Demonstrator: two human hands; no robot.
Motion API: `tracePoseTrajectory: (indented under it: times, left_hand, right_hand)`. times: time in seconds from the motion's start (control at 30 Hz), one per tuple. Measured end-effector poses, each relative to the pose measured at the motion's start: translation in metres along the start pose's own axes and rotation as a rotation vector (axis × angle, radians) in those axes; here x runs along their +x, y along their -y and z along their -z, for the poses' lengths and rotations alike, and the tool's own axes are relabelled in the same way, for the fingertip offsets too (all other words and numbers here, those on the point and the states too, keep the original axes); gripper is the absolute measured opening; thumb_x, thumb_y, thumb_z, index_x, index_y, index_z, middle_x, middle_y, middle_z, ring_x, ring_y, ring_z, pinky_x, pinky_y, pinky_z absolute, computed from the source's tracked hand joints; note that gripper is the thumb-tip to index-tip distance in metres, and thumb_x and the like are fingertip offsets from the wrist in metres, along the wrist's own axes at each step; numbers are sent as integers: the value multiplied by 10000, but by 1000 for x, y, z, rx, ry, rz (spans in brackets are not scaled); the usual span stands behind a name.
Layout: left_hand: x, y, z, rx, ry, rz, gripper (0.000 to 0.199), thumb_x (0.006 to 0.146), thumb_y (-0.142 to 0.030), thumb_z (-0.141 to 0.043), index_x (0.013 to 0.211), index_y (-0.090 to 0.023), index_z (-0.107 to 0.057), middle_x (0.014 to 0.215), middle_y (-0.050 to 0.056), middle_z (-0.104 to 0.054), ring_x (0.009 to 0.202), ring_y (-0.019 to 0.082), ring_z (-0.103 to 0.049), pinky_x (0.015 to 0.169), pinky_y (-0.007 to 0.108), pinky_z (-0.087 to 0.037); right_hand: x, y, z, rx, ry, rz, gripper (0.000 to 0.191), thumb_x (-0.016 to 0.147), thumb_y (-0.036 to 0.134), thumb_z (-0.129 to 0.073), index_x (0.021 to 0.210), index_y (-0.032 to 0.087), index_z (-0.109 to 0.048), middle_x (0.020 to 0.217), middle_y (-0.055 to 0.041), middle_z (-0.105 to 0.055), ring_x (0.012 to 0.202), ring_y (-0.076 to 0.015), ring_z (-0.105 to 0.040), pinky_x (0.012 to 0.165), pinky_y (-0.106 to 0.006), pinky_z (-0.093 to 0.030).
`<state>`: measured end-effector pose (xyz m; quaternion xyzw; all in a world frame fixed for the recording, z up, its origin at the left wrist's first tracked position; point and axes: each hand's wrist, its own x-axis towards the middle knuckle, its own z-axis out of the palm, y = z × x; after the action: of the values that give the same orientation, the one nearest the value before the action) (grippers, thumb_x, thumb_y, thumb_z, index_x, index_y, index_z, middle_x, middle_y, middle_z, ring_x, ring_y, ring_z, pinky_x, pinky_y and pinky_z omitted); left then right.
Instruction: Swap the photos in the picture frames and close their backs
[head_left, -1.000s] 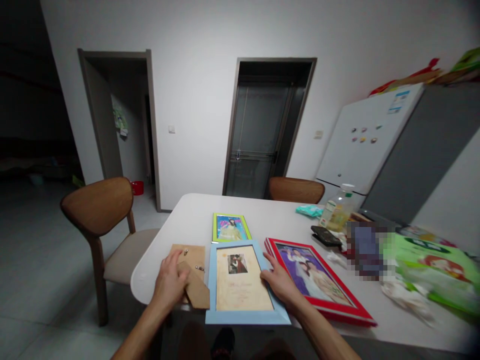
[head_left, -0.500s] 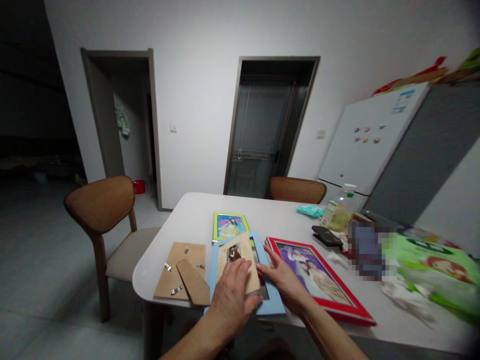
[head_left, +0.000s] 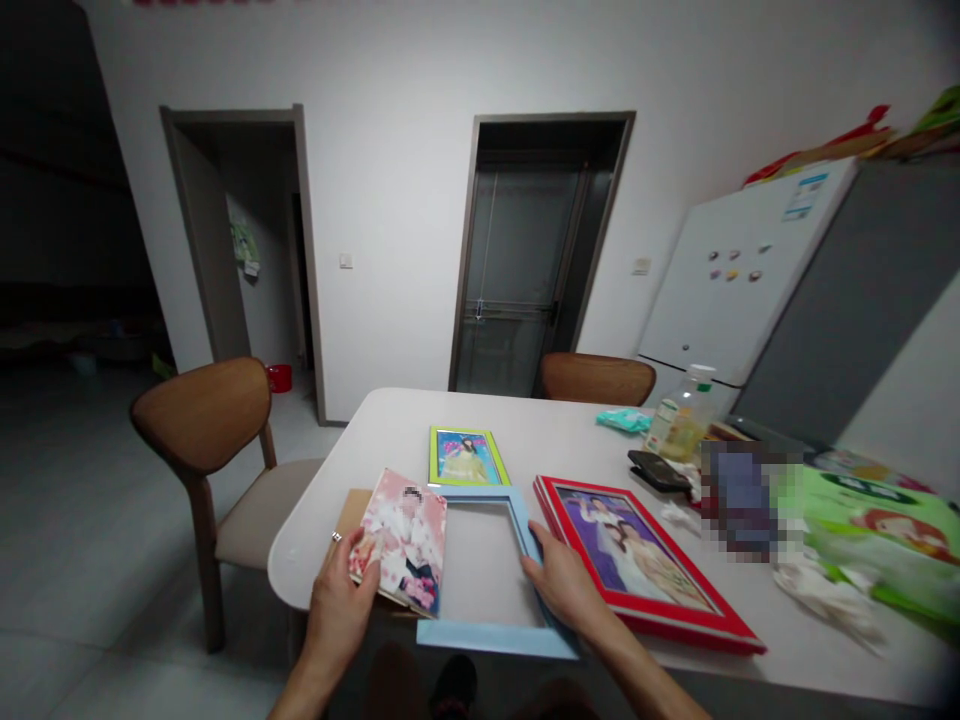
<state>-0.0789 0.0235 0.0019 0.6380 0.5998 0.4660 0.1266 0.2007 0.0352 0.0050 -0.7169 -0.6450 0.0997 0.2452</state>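
Observation:
My left hand (head_left: 339, 602) grips the left edge of a pink portrait photo (head_left: 409, 550), tilted above the brown frame backing board (head_left: 351, 510). The photo covers most of that board; one metal clip shows beside my fingers. A light blue picture frame (head_left: 495, 637) lies at the table's front edge, its opening showing bare tabletop. My right hand (head_left: 562, 582) holds the frame's right side, thumb toward the inner edge. To the right lies a red picture frame (head_left: 645, 550) with a wedding photo. A small yellow-green picture frame (head_left: 469, 458) is just behind the blue one.
On the white table (head_left: 390, 415) at right are a black phone (head_left: 658, 471), a bottle (head_left: 681, 415), a teal packet (head_left: 624, 421), crumpled tissue (head_left: 825, 600) and a green package (head_left: 874, 520). Wooden chairs stand at left (head_left: 206, 410) and behind (head_left: 598, 378).
My left hand has moved left with the print from the blue frame, now pink side up over the backing board. The blue frame's opening is bare. My right hand stays at its right side.

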Motion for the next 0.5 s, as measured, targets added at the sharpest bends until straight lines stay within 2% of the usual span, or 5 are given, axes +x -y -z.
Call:
tracePoseTrajectory:
  times: [0.1,0.33,0.43,0.5]
  left_hand:
    - [-9,12,0,77,57,-21,342,744,-309,-403,1030,-140,-483,1031,91,-570,967,221,-526,833,374,-411]
    - [-18,13,2,269,101,-85,325,756,-311,-430,1040,-166,-491,1032,76,-570,978,229,-514,846,399,-395]
    - [-18,15,2,291,73,-119,338,758,-297,-433,1063,-158,-479,1069,83,-553,1013,225,-493,869,397,-386]
    - [-18,15,0,294,61,-165,349,753,-294,-443,1071,-152,-476,1103,93,-536,1049,229,-467,891,407,-371]
  right_hand:
    - [0,1,-5,-103,34,41,474,703,173,-446,1156,36,-437,1029,-176,-572,967,-216,-522,827,-274,-365]
    - [-1,1,-7,-213,46,59,391,702,187,-464,1067,58,-523,930,-163,-580,873,-221,-535,798,-288,-372]
    - [-4,11,-5,-146,-45,127,391,686,201,-478,1048,71,-543,991,-168,-561,932,-246,-500,838,-325,-348]
    - [-6,22,-8,7,-86,161,404,687,217,-473,1064,87,-535,1019,-153,-559,945,-239,-495,843,-327,-349]
